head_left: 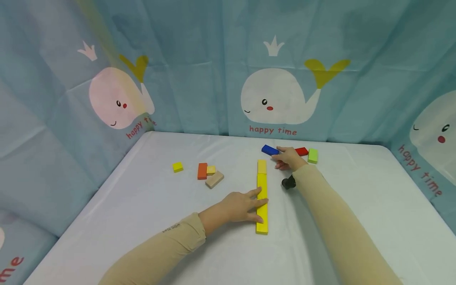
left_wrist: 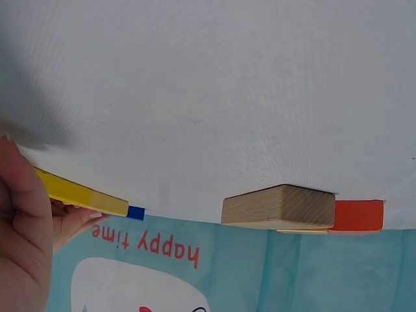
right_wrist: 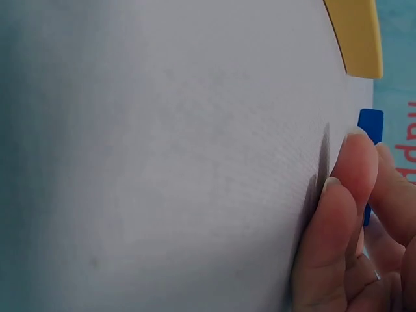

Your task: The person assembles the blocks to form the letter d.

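A straight row of yellow blocks (head_left: 262,227) runs away from me along the table, its far block paler. My left hand (head_left: 238,207) reaches across from the left, fingers spread and fingertips resting on the row. Farther back, the right hand (head_left: 290,158) has its thumb and fingers at the right end of a blue block (head_left: 268,150), pinching it. From the right wrist, that blue block (right_wrist: 371,123) shows partly behind the fingers. A red block (head_left: 302,151) lies just behind the right hand, partly hidden, next to a light green block (head_left: 313,156).
On the left lie an orange-red block (head_left: 202,171), a small pale yellow block (head_left: 211,170) and a plain wooden block (head_left: 214,180), close together. A yellow cube (head_left: 177,167) sits farther left. Whale-print curtains (head_left: 199,99) enclose the white table (head_left: 142,213).
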Available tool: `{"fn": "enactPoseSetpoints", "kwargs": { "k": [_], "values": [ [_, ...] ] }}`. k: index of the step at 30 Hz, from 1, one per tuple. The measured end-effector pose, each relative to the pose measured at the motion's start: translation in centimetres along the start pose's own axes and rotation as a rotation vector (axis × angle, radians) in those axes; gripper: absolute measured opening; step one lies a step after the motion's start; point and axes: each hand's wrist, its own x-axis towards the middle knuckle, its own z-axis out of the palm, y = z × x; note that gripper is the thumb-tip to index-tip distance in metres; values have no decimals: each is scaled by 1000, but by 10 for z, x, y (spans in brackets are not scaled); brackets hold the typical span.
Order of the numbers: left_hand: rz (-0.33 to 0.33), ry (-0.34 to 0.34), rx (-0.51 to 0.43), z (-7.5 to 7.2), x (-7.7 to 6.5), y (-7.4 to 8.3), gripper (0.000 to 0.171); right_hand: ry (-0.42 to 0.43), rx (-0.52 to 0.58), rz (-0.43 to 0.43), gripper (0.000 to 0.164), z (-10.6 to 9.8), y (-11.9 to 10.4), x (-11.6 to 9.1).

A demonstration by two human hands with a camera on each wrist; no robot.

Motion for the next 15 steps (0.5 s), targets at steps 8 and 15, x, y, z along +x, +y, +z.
{"fn": "enactPoseSetpoints", "kwargs": {
  "k": [8,15],
  "values": [
    [-8,-8,-5,0,0,1,68,2,-17,8,70,-1,1,2],
    [-5,-3,7,2,0,1,68,38,35,-10,65,2,0,-6]
  ]
}}
